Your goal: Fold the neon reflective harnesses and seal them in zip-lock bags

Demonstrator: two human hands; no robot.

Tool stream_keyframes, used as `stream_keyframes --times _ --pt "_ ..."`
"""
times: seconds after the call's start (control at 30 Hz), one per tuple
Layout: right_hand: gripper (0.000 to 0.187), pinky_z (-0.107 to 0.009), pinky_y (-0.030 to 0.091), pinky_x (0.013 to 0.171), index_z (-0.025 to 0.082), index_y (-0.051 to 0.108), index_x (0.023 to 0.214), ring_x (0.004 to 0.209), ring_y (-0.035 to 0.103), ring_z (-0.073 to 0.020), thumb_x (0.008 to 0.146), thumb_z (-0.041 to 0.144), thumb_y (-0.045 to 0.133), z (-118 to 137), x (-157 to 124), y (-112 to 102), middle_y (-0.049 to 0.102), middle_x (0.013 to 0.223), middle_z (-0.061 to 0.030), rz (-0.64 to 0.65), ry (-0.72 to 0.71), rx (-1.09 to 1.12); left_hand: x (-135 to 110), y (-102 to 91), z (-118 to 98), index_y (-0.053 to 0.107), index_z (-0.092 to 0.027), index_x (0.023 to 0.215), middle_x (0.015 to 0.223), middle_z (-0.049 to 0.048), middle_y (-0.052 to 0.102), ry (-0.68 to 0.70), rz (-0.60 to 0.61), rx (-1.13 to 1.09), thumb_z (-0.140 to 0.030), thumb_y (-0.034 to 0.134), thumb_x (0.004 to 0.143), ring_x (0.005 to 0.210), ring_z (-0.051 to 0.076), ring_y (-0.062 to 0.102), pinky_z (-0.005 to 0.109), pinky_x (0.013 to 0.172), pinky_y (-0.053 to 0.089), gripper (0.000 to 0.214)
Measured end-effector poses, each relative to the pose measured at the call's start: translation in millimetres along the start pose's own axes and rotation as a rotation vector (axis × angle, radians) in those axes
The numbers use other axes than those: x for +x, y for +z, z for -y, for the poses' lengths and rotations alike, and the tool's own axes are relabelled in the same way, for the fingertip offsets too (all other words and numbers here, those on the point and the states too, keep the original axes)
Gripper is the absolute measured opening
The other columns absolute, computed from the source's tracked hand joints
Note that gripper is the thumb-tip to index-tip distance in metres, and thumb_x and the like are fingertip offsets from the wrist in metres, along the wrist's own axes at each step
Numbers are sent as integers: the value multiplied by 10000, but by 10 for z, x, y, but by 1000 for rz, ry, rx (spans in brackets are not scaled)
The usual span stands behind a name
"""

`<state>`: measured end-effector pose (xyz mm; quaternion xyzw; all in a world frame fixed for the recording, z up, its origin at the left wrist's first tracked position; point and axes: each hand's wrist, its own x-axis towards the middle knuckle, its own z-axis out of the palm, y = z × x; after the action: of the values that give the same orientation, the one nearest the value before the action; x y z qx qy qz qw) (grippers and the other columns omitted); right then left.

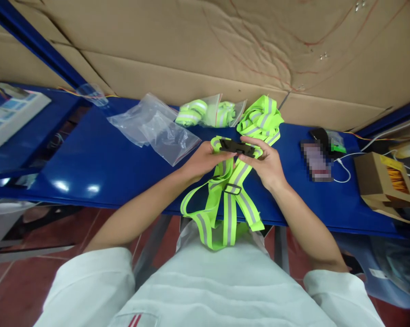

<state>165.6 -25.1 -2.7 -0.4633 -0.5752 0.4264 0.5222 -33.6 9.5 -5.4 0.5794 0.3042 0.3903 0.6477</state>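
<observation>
Both of my hands are closed on a black plastic buckle [237, 147] joined to yellow-green reflective straps [229, 213] with a grey stripe. My left hand [205, 159] grips the buckle's left end, its thumb lying along the front. On the right end, my right hand [264, 161] pinches with thumb and fingers. The straps hang below the buckle over the table's front edge toward my lap. A black slider [232, 189] sits on one strap under the hands. Just behind my right hand lies a heap of similar straps [261, 118].
Clear plastic bags [157, 129] lie left of my hands. Bagged reflective straps [193, 112] rest against the cardboard wall [177, 77]. On the right of the blue table [85, 168] are a blurred-out phone [316, 161], a white cable and an open cardboard box [382, 181]. A clear cup [93, 94] stands back left.
</observation>
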Motion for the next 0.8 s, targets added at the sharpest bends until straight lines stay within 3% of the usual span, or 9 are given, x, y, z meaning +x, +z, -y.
stream_keyframes --times 0.13,0.2,0.33,0.47,0.57,0.67,0.73,0.8 --pt "706 -455 596 991 247 724 1237 1100 738 -291 631 542 937 -2 14 20 786 1136 -55 85 248 225 33 -48 28 775 -135 898 786 52 756 68 35 128 -494 796 840 738 190 694 320 829 551 365" --pt "671 -463 602 973 237 739 1190 1057 751 -296 624 540 935 -20 25 33 798 1052 -57 107 282 261 51 -53 67 790 -133 924 820 55 769 97 9 181 -502 798 833 808 207 704 327 880 546 380" --pt "595 -425 560 1040 244 749 1141 1112 726 -267 626 476 936 -134 21 80 799 1028 -30 -56 125 154 66 -31 129 775 -155 1154 1099 62 793 43 -29 118 -459 852 777 1106 261 698 382 1076 490 490" --pt "488 -416 532 1060 241 742 1130 1140 700 -255 713 460 869 -266 0 132 778 1114 -37 -132 55 57 47 25 142 763 -145 1177 1141 79 784 -64 39 43 -428 955 637 1139 287 689 411 1059 513 640" --pt "438 -419 516 1070 236 733 1089 1153 680 -255 722 443 856 -302 12 118 748 1170 -47 -95 38 -51 37 61 183 769 -134 1130 1112 86 787 -104 8 12 -417 980 587 1054 270 708 408 1017 537 647" --pt "515 -424 516 1063 250 708 1190 1147 664 -260 730 421 865 -235 29 16 698 1265 -75 -71 -142 -258 37 57 247 776 -124 1045 1058 88 794 -90 -39 51 -422 983 573 1013 266 712 414 1007 543 596" --pt "586 -418 535 1034 277 680 1301 1128 675 -267 761 408 865 -139 27 -84 679 1319 -92 18 -292 -399 40 35 276 772 -121 1008 1043 89 794 -62 -51 92 -402 1000 531 1008 266 708 412 1003 548 599" --pt "537 -411 558 1002 304 691 1322 1123 699 -280 821 427 837 -36 22 -173 713 1284 -88 184 -365 -503 44 13 285 769 -120 985 1025 88 794 -49 -42 111 -379 1011 487 1003 269 703 404 988 558 611"
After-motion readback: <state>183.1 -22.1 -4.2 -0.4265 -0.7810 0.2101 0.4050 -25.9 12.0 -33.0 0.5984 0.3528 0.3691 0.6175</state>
